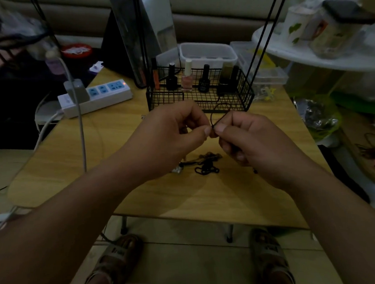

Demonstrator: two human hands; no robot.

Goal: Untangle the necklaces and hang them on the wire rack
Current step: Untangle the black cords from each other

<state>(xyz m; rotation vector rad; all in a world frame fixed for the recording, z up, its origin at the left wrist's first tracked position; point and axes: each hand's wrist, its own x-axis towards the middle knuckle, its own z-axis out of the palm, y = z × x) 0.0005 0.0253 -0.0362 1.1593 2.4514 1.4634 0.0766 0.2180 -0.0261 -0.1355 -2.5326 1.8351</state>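
My left hand and my right hand meet fingertip to fingertip above the wooden table, both pinching a thin black necklace cord that loops up between them. Below the hands, a tangled pile of dark necklaces lies on the table. The black wire rack stands just behind my hands, with two tall black rods rising from it. A small part of the pile is hidden under my left hand.
Several nail polish bottles stand inside the rack. A white power strip with cables lies at the left. Clear plastic boxes sit behind the rack. A white shelf with jars is at the right. My sandalled feet show below the table.
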